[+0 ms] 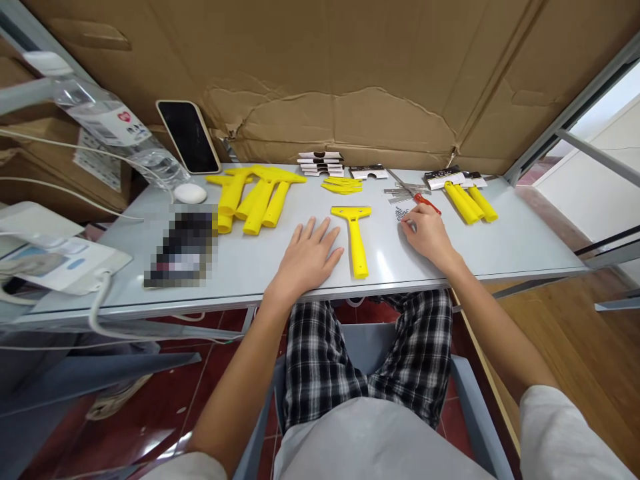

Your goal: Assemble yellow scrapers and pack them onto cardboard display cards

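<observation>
Yellow scraper (pixel 356 241) lies handle toward the bench's (pixel 530 252) front edge, just right of the nearer left hand (pixel 309 259), fingers spread; the right hand (pixel 427 231) curls by screws (pixel 401 213), hold unclear.

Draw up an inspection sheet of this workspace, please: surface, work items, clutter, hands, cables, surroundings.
Surface: grey tabletop, glossy.
Work items: yellow scraper handle at centre; other handles on both sides; screwdriver, metal blades and small screws near the right hand.
Clutter: phone, clear plastic bottle and pixelated item, all at left.
Hands: left hand flat on the tabletop; right at the screws, grip unclear.
Cables: white cables at left, one crossing before the bottle.
Surroundings: cardboard behind.
</observation>
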### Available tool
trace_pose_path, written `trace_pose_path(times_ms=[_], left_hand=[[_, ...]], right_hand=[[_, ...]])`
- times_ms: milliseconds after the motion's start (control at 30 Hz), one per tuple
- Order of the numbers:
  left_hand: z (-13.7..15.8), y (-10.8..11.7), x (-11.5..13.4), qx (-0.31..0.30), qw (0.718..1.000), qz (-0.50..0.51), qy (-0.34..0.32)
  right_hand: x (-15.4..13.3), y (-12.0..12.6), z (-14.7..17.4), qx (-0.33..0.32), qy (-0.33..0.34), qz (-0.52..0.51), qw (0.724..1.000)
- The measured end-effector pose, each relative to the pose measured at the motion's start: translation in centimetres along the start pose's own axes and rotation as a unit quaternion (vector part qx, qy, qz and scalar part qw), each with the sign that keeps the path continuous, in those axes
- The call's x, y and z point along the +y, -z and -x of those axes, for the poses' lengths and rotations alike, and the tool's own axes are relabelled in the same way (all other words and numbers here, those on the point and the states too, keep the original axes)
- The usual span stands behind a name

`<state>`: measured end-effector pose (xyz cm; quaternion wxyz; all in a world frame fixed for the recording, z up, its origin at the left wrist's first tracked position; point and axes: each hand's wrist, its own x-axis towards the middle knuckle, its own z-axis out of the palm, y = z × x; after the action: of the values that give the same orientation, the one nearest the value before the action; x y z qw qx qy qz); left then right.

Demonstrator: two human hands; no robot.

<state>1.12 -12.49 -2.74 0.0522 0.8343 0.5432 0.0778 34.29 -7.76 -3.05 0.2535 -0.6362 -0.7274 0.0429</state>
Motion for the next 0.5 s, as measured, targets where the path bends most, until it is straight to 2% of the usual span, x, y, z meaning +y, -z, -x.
trace_pose_path(times_ms=[133,267,367,400,500], left_hand=[[0.2,-0.1,0.1,0.009,1.000,-0.012,-0.012],[-0.7,1.3,0.1,0.028,0.999,-0.031,-0.032],[-3.0,3.3,-0.6,0.042,0.999,-0.022,-0.015],[-4.1,3.8,-1.1,0.065,0.998,-0.014,-0.012],[-7.8,4.5,-3.2,0.118,0.990,0.050,-0.065]], right_hand=[[-2.3,-0.1,-2.2,-0.025,0.070,-0.045,0.996],[-4.4,-0.9,-6.7,-0.075,0.116,-0.136,0.981],[-5.3,-1.8,-10.0,-0.097,0.106,-0.194,0.970],[-5.4,-2.2,-10.7,-0.101,0.094,-0.218,0.966],[-5.5,-2.9,-11.2,-0.122,0.052,-0.306,0.943]])
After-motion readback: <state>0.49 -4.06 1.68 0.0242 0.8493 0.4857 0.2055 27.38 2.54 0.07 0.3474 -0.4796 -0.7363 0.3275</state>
